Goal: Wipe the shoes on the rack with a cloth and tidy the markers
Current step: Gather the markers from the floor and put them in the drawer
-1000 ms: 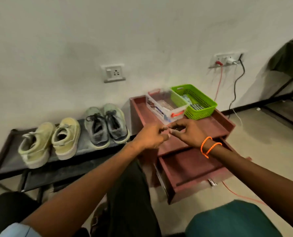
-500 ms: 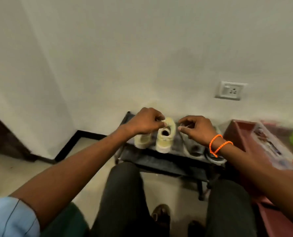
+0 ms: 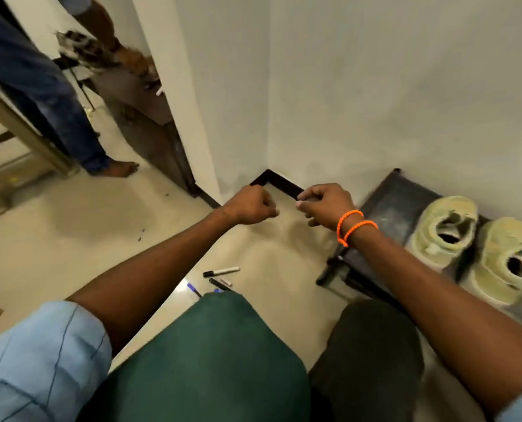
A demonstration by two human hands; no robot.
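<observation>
Both hands are held out in front over the floor corner, a little apart. The left hand (image 3: 250, 205) is curled into a loose fist; whether anything sits inside it cannot be told. The right hand (image 3: 323, 205) has its fingers bent with thumb and forefinger drawn together, and whether they pinch something small is too blurred to tell. Two orange bands (image 3: 353, 226) circle the right wrist.

Below the hands, toward the person's lap, markers (image 3: 221, 272) lie scattered on the floor: one black-capped white one shows whole, and about three more, two with blue ends, are partly hidden by the green-clad knee (image 3: 211, 357), so the count is unsure.

To the right of the right hand stands the dark shoe rack (image 3: 390, 202), cut off by the frame edge. Two pale yellow-green shoes (image 3: 448, 229) sit on it side by side, smeared by motion.

Far to the left of the left hand, another person's jeans leg and bare foot (image 3: 118, 169) show; the rest is cut off.
</observation>
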